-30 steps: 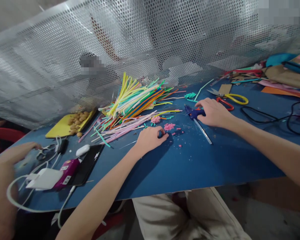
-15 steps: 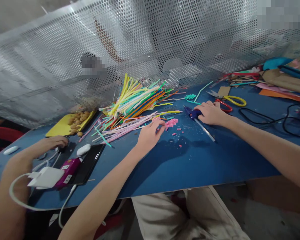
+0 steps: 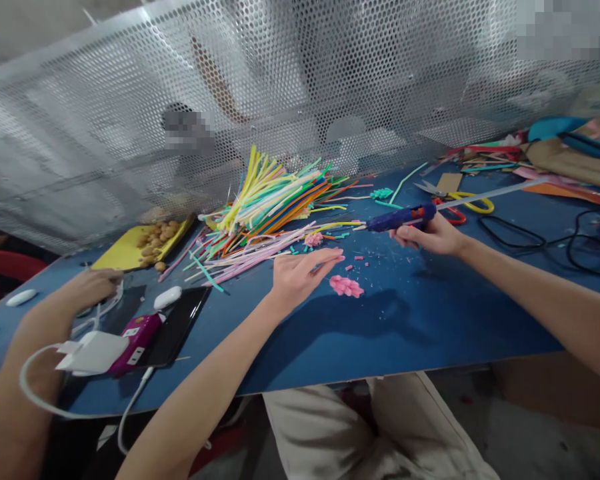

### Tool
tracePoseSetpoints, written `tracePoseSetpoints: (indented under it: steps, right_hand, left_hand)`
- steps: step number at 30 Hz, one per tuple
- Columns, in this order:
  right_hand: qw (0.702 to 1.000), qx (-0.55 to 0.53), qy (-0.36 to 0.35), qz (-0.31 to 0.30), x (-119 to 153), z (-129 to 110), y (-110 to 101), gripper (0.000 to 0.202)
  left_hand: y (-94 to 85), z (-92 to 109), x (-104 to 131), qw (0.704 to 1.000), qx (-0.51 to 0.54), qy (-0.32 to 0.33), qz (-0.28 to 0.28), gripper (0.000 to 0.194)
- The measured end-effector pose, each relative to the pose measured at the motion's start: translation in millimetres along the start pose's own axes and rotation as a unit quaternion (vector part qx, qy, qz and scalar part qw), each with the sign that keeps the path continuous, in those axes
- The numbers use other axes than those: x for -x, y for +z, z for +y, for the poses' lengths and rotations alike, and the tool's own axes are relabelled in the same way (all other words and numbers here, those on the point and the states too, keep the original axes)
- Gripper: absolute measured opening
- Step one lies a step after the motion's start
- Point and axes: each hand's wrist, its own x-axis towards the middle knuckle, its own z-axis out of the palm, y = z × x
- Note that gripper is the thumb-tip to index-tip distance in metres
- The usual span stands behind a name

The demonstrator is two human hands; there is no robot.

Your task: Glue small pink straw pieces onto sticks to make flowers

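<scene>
Nearby; scissors (image 3: 445,194) beyond glue gun (image 3: 396,219); pipe cleaners (image 3: 275,201) beyond left hand (image 3: 297,275)

Perforated metal screen (image 3: 270,87) across the back, blue tabletop (image 3: 325,357), grey floor (image 3: 540,450)

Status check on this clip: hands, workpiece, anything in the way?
Right hand gripping blue glue gun, nozzle toward the left. Left hand near pink leafy piece, any pinch unclear. Pink scraps scattered between hands.
</scene>
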Motion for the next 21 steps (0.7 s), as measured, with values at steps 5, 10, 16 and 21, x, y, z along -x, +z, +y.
tracePoseSetpoints:
  steps: [5,10,16,21]
  right_hand:
    - [0.995,-0.067,-0.001,-0.071,8,-15,14,0.040]
    - [0.995,-0.079,-0.003,-0.054,12,-8,23,0.039]
    - [0.996,-0.074,0.003,-0.052,15,3,26,0.037]
    - [0.996,-0.064,-0.005,-0.055,14,4,26,0.033]
  left_hand:
    - [3.0,0,0,0.999,-0.025,-0.012,0.028,0.029]
    - [3.9,-1,3,0.998,-0.054,-0.010,0.019,0.024]
    - [4.9,-1,5,0.998,-0.057,-0.015,0.009,0.029]
    - [4.6,1,3,0.997,-0.069,-0.016,0.008,0.027]
